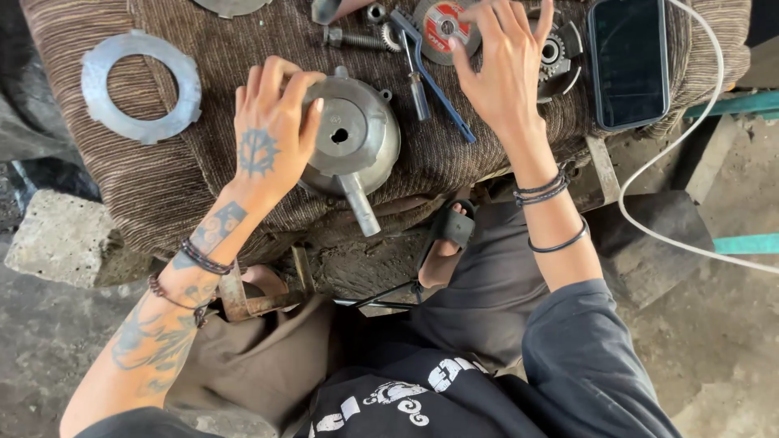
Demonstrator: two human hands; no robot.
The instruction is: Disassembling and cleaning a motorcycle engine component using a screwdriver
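- Resting on the left rim of the round grey cast-metal housing point(355, 139), the left hand point(272, 134) lies palm down; its fingers curl loosely over the edge, slightly apart, touching the metal without closing around it.
- The housing sits near the front edge of the brown ribbed fabric cushion point(203, 174). Its face is a smooth, dull disc with a small dark centre hole, and a short plain metal shaft point(359, 206) projects from its lower side toward the person.
- The right hand point(505, 69) hovers palm down above the far part of the cushion, fingers spread and extended, gripping nothing. Its fingertips are nearest to the thin abrasive cutting disc with a red centre label point(441, 27) and the dark toothed metal gear part point(558, 53).
- A blue flat-bar metal tool with an angled head point(436, 85) lies diagonally between the two hands, just beside a small cylindrical steel piece point(419, 91).
- A threaded steel bolt with a hex head point(355, 39) lies beyond the housing, near the top edge of the view.
- A flat grey metal ring plate with notched outer rim point(140, 86) lies on the cushion, well apart to the left of the left hand.
- A dark rectangular phone with a glossy screen point(629, 61) lies on the right end of the cushion; a white smooth cable point(649, 170) loops past it onto the rough concrete floor point(722, 341).
- A rough grey concrete block point(61, 235) stands at the left of the cushion.
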